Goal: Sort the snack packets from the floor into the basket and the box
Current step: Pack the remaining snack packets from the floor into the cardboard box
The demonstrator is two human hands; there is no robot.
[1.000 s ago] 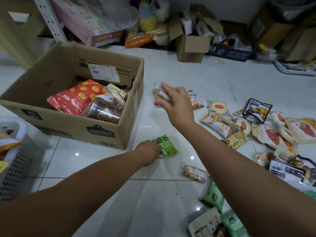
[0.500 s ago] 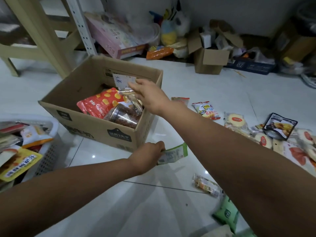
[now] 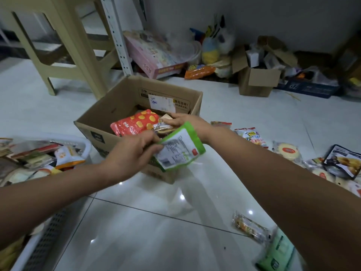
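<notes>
My left hand (image 3: 132, 153) pinches a green snack packet (image 3: 179, 147) by its corner, lifted in front of the near wall of the cardboard box (image 3: 125, 102). My right hand (image 3: 185, 121) reaches over the box's right rim and holds a small clear-wrapped packet (image 3: 162, 126) just above the contents. A red packet with yellow dots (image 3: 136, 124) lies inside the box. The white basket (image 3: 87, 147) at the left holds several packets. More packets lie on the floor at the right, among them a round biscuit pack (image 3: 289, 151) and a black one (image 3: 341, 161).
A clear-wrapped snack (image 3: 250, 228) and pale green packets (image 3: 277, 253) lie on the tiles under my right forearm. Behind the box stand a beige stool (image 3: 64, 61), a white rack upright (image 3: 117, 36), a pink carton (image 3: 152, 55) and a small open cardboard box (image 3: 256, 83).
My left hand lifted the green packet off the floor up toward the box. My right hand carried the small clear packet from the floor to the box and lowered it inside.
</notes>
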